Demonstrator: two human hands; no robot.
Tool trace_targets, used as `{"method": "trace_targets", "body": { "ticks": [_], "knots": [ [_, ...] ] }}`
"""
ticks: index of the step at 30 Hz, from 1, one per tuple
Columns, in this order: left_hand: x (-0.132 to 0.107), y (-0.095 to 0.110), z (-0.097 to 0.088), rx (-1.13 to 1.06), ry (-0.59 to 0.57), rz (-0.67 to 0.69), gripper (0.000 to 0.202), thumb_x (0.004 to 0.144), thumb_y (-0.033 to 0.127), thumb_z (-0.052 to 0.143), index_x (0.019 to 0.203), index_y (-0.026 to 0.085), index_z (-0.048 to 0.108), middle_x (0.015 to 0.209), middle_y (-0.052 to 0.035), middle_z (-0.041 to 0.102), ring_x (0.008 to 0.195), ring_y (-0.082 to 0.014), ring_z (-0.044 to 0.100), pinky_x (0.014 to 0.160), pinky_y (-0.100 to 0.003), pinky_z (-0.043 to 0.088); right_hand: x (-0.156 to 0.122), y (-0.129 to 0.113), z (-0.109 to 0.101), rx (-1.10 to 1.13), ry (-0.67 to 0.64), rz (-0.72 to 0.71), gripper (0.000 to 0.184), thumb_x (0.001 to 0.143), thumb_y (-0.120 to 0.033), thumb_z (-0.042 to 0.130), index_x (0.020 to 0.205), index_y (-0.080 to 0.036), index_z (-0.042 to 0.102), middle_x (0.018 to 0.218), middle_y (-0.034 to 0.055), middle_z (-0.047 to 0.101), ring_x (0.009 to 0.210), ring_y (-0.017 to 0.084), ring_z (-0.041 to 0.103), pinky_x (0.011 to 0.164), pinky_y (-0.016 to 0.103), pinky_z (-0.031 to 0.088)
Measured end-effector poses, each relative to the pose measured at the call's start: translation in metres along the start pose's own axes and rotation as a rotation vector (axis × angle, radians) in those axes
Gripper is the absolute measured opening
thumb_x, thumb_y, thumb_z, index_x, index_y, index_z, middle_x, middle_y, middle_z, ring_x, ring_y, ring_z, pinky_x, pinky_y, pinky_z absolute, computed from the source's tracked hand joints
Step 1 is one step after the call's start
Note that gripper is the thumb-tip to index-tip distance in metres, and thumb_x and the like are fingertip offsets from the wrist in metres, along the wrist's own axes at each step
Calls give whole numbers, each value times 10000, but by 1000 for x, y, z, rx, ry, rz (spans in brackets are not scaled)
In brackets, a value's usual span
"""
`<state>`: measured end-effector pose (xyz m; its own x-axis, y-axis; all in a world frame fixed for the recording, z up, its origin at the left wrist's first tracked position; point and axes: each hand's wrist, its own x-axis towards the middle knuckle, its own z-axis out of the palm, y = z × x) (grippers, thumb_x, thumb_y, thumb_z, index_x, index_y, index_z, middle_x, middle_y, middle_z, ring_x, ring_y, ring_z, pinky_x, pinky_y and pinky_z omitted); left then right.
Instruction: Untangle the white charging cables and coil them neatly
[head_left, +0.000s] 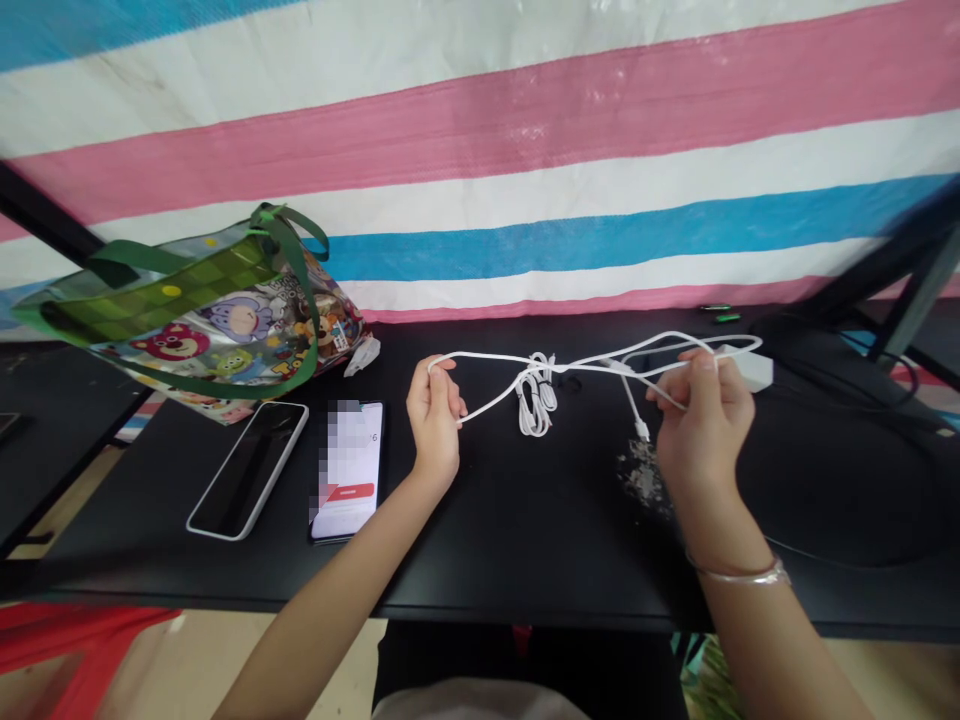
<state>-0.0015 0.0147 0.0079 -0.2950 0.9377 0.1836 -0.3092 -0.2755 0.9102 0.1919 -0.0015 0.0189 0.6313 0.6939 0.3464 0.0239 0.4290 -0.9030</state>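
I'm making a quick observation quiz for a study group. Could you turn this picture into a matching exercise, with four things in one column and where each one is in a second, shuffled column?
Things:
1. Silver bangle
2. White power adapter
3. Phone with the dark screen
4. Cartoon-print tote bag

Places:
A. Far left of the black table
B. Just past the right hand
C. Around the right wrist
D. Beside the phone with the lit screen

Right pairs: 1-C, 2-B, 3-D, 4-A
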Motion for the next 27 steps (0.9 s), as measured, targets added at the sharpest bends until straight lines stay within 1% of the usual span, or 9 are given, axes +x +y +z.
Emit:
{"method": "trace_targets", "body": {
  "ticks": [3, 6, 10, 12, 14, 18, 22, 27],
  "knots": [
    [-3, -2, 0, 20, -27, 4, 452, 727, 639, 630, 749, 192, 564, 398, 113, 303, 332, -52, 272, 316, -149, 251, -3, 2, 2, 12, 19, 77, 402, 670, -582, 685, 621, -226, 504, 430, -99, 365, 405, 80, 362, 425, 230, 322],
    [-7, -4, 0, 67, -97, -5, 461, 741, 649, 604, 748, 188, 578, 397, 102, 342, 328, -59, 293, 317, -161, 256, -4, 4, 3, 38, -2, 141, 406, 632, -563, 701, 596, -216, 493, 476, -82, 446, 430, 79, 406, 440, 230, 333],
    [-11, -3, 0, 85, -218, 46, 474, 806, 630, 509, 691, 179, 599, 417, 65, 414, 361, -80, 383, 393, -200, 352, -3, 4, 2, 96, -66, 166, 387, 635, -530, 691, 571, -218, 471, 498, -74, 464, 451, 87, 434, 473, 244, 357],
    [-11, -3, -1, 90, -248, 65, 508, 814, 633, 468, 632, 177, 595, 442, 40, 460, 395, -95, 438, 436, -221, 389, -3, 3, 2, 107, -109, 184, 393, 642, -536, 684, 568, -220, 463, 497, -72, 465, 458, 92, 445, 487, 248, 359],
    [-11, -3, -1, 107, -269, 51, 524, 811, 631, 456, 588, 175, 586, 476, 19, 503, 427, -105, 472, 461, -234, 403, -3, 3, 2, 106, -140, 193, 407, 646, -551, 680, 567, -220, 456, 494, -69, 469, 456, 94, 445, 489, 247, 350],
    [-11, -3, 0, 169, -329, 1, 480, 811, 569, 482, 563, 170, 583, 542, -10, 566, 497, -119, 516, 503, -239, 409, -5, 2, 3, 90, -208, 188, 419, 652, -566, 687, 577, -221, 460, 505, -63, 490, 457, 97, 451, 489, 248, 348],
    [-12, -2, 1, 249, -425, 0, 435, 826, 492, 475, 552, 172, 581, 586, -32, 603, 582, -141, 553, 563, -251, 436, -9, 1, 5, 68, -294, 206, 393, 678, -563, 685, 620, -225, 492, 536, -54, 513, 486, 109, 461, 500, 254, 364],
    [-12, -3, 0, 294, -490, -21, 373, 840, 438, 460, 628, 171, 611, 650, -39, 636, 640, -148, 582, 594, -251, 445, -13, 1, 6, 54, -396, 207, 410, 721, -605, 636, 629, -221, 527, 546, -38, 512, 509, 115, 454, 521, 257, 377]
  ]
}}
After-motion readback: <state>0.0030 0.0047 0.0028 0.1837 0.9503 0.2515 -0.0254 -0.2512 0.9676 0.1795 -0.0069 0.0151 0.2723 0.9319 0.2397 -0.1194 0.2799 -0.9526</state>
